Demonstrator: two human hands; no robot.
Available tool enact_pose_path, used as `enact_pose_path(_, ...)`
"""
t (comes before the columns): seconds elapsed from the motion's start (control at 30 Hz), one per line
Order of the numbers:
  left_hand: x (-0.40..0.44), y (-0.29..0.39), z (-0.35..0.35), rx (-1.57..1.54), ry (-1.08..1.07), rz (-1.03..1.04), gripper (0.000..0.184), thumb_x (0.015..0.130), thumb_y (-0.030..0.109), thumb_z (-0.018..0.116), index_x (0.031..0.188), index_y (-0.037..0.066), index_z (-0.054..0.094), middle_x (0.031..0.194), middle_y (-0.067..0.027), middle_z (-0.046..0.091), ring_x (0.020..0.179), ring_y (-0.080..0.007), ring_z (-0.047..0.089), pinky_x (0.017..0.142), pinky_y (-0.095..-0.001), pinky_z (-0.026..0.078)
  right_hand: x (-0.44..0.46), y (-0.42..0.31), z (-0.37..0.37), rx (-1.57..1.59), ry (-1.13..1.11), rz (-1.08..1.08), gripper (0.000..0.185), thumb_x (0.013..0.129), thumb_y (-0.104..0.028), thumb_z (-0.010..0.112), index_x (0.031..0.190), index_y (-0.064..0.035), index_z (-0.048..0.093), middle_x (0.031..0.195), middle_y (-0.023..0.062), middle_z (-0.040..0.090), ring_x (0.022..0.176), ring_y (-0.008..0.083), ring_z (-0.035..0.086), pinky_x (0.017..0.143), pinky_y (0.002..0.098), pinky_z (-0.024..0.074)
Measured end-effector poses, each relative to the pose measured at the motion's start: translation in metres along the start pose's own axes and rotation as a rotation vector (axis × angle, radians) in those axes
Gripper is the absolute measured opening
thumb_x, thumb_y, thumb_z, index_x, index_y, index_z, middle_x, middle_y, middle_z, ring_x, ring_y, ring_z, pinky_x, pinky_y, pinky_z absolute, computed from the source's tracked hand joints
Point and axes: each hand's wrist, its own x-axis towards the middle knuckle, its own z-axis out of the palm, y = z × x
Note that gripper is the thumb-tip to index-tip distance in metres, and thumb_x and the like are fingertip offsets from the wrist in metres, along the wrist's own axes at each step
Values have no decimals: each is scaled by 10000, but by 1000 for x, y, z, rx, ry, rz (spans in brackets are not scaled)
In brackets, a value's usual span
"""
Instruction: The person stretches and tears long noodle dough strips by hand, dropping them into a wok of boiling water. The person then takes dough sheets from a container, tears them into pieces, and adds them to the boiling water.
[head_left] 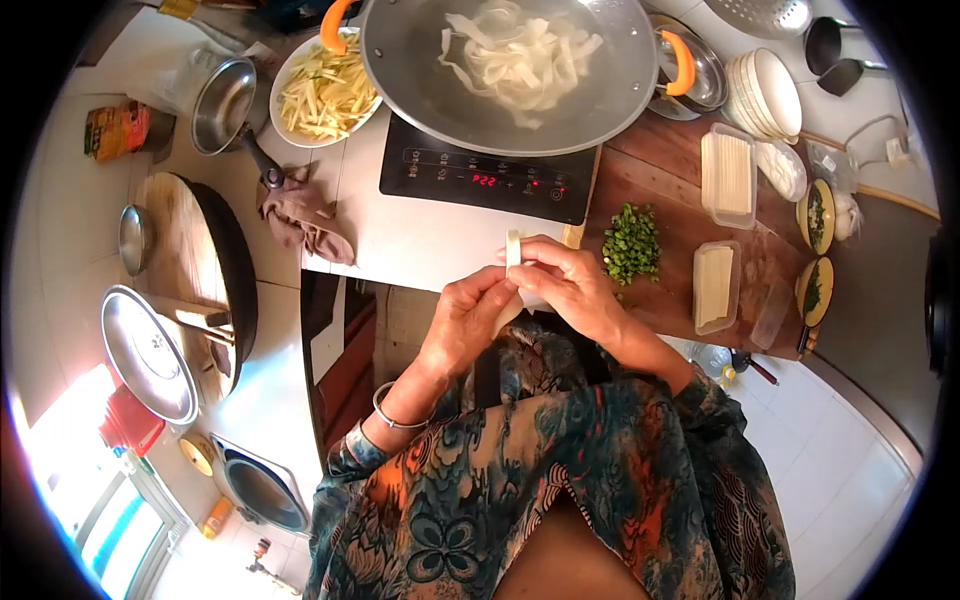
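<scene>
Both hands meet in front of the counter around a pale strip of dough (513,247). My left hand (466,312) pinches its lower part, and a loose piece hangs down below the fingers. My right hand (565,283) grips the same strip higher up between thumb and fingers. Beyond them, a large wok (410,95) with orange handles stands on a black induction cooker (440,180) with a lit red display. Wide white noodles (520,60) lie heaped in the wok. Chopped greens (631,243) sit on the brown wooden board (665,180) to the right.
Two plastic boxes, one upper box (729,175) and one lower box (714,288), hold pale flat pieces. Stacked bowls (762,95) stand behind. At left are a bowl of cut yellow strips (325,95), a saucepan (224,105), a brown cloth (305,220) and a round chopping board (185,225).
</scene>
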Motion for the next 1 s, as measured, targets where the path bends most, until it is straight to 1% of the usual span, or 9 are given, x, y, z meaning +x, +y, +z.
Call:
enact_pose_path(0.1, 1, 1, 3, -129, -36, -83, 234, 930, 220, 511, 1021, 37, 626, 674, 16, 562, 498, -22, 476, 399, -147, 341, 0, 4, 0, -60, 119, -126, 191, 896, -83, 541, 1052, 14, 593, 824, 29, 615, 753, 60, 560, 670, 209, 468)
enact_pose_path(0.2, 1, 11, 4, -73, -111, -193, 207, 915, 150, 536, 1015, -4, 632, 772, 22, 596, 704, -24, 481, 621, -186, 426, 8, 2, -9, -36, 261, -147, 167, 907, -86, 522, 1021, 12, 594, 807, 40, 615, 697, 63, 567, 605, 201, 474)
enact_pose_path(0.3, -1, 1, 2, 30, -161, -185, 217, 915, 158, 537, 1022, -2, 637, 784, 17, 604, 719, -30, 487, 647, -195, 435, 21, -18, -18, 48, 357, -199, 164, 902, -97, 533, 987, 33, 587, 765, 60, 620, 641, 74, 576, 552, 198, 473)
enact_pose_path(0.33, -1, -5, 3, 63, -166, -100, 233, 926, 189, 522, 1021, 12, 639, 734, 28, 587, 605, -17, 459, 518, -169, 391, 24, -24, -22, 41, 374, -210, 163, 901, -96, 534, 984, 34, 587, 759, 65, 618, 642, 79, 581, 545, 195, 475)
enact_pose_path(0.53, -2, -29, -5, 146, -182, 19, 208, 909, 134, 546, 1029, -16, 625, 809, -4, 612, 724, -39, 500, 643, -191, 442, 42, -54, -41, 77, 418, -320, 169, 900, -109, 539, 999, 21, 581, 755, 66, 609, 622, 115, 603, 542, 193, 477)
enact_pose_path(0.63, -5, -34, -6, 202, -158, -10, 215, 898, 137, 549, 1035, -17, 609, 772, -17, 606, 729, -58, 513, 667, -219, 451, 46, -75, -45, 60, 447, -395, 175, 894, -110, 548, 984, 33, 590, 761, 82, 621, 614, 125, 607, 548, 206, 488)
enact_pose_path(0.8, -7, -39, -10, 71, -71, 20, 191, 908, 138, 542, 997, -14, 616, 723, 10, 574, 659, -29, 489, 572, -182, 418, 61, -100, -57, -11, 486, -563, 185, 895, -111, 544, 988, 39, 601, 744, 80, 629, 626, 116, 607, 543, 214, 481)
enact_pose_path(0.9, -9, -10, -8, 8, 59, -50, 220, 928, 194, 514, 1011, 8, 600, 631, 22, 526, 533, -20, 448, 455, -161, 353, 74, -113, -70, -189, 519, -598, 227, 906, -120, 520, 1020, 64, 588, 813, 100, 619, 692, 145, 601, 640, 245, 505)
enact_pose_path(1.0, 2, 0, -6, -69, 108, -9, 285, 943, 247, 479, 1059, 1, 566, 603, -5, 524, 492, -40, 443, 436, -176, 352, 99, -115, -92, -514, 457, -327, 275, 914, -229, 517, 904, 30, 609, 768, 79, 628, 678, 120, 603, 591, 204, 465)
